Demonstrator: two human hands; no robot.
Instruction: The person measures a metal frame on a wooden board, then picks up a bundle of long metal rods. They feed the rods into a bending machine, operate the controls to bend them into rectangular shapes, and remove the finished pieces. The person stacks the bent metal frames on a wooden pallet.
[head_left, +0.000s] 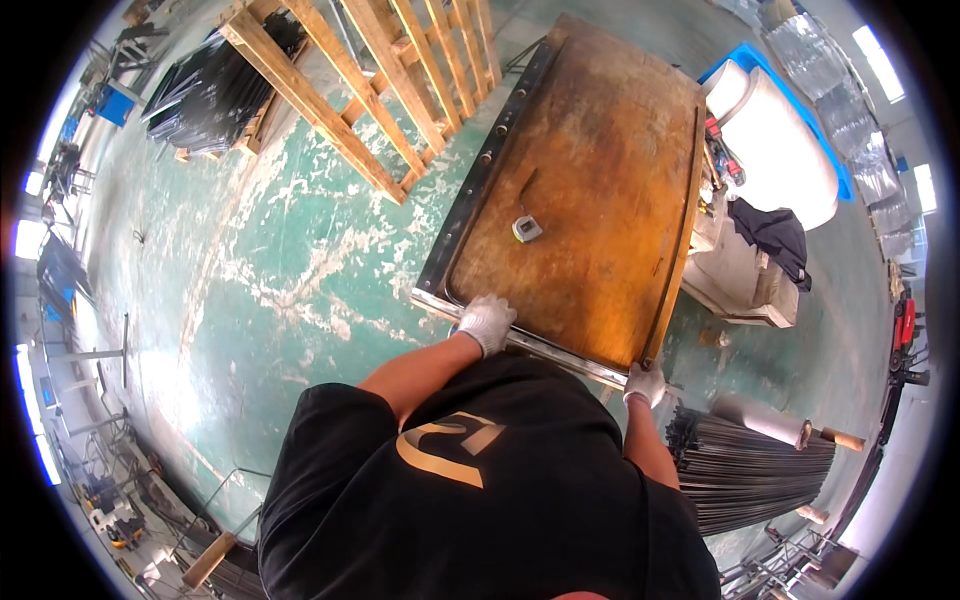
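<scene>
My left hand, in a whitish work glove, is closed at the near left corner of a rust-brown workbench. It grips near the rounded corner of a thin dark frame that runs along the bench top. At the near right corner my right hand, gloved too, closes around the end of the frame's right side; its fingertips are partly hidden. Between the hands a shiny metal strip lines the near edge. A small tape measure lies on the bench top, left of the middle.
A black rail with holes borders the bench's left side. Wooden pallet slats stand at the far left. To the right are white wrapped rolls and a dark cloth on a pale block. Bundled black rods lie near right.
</scene>
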